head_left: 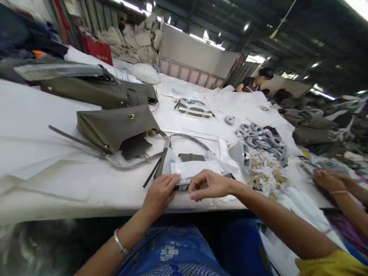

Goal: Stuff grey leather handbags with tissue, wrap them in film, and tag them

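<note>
The wrapped bag (191, 157) lies near, on the bench (115, 195). The left hand (161, 193) rests slightly spread fingers on it; the right hand (211, 184) curls nearly closed; I can't tell either's grip. Probably light, soft, slippery: support both ends.

The person's left hand (161, 193) and right hand (211, 184) make two, at one plastic-wrapped bundle (198, 167). Two co-workers (248, 85) and two bracelets (119, 242) show. There is one red box (96, 50) and one lone gray coil (229, 120); heaped coils (260, 138) and stacked bags (86, 92) overlap too much to count.
</note>
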A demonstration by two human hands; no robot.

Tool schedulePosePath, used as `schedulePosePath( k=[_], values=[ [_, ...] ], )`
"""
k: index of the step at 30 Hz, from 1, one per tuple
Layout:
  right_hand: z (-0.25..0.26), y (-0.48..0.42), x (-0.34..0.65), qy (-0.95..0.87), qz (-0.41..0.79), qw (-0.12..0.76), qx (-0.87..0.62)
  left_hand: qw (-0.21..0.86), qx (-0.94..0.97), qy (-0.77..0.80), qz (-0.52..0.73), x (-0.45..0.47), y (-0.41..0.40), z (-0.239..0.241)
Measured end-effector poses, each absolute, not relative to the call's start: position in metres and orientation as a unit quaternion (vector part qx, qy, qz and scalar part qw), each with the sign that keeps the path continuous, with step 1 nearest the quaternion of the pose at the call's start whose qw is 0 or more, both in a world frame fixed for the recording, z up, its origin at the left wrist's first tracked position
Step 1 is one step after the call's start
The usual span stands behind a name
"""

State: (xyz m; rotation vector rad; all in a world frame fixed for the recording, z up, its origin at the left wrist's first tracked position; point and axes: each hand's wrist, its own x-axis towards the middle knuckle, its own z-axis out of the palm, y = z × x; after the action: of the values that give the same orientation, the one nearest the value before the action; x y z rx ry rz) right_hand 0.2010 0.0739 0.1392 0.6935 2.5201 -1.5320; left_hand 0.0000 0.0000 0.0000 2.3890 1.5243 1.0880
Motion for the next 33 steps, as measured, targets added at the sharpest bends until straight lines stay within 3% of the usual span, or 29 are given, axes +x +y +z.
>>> schedulePosePath(
  k=[7,11,24,33],
  values=[
    [0.153,0.078,0.166,0.967,-0.118,0.164,0.155,0.048,0.774,0.514,0.367,0.003,-0.005,0.007],
    [0.153,0.088,0.145,0.969,-0.016,0.217,0.119,0.037,0.767,0.519,0.376,0.003,-0.003,0.007],
    [0.142,0.104,0.128,0.959,0.052,0.258,0.101,0.115,0.729,0.533,0.414,0.003,-0.007,0.016],
    [0.146,0.115,0.125,0.95,0.027,0.295,0.102,0.043,0.699,0.572,0.427,0.017,0.0,0.001]
  ],
)
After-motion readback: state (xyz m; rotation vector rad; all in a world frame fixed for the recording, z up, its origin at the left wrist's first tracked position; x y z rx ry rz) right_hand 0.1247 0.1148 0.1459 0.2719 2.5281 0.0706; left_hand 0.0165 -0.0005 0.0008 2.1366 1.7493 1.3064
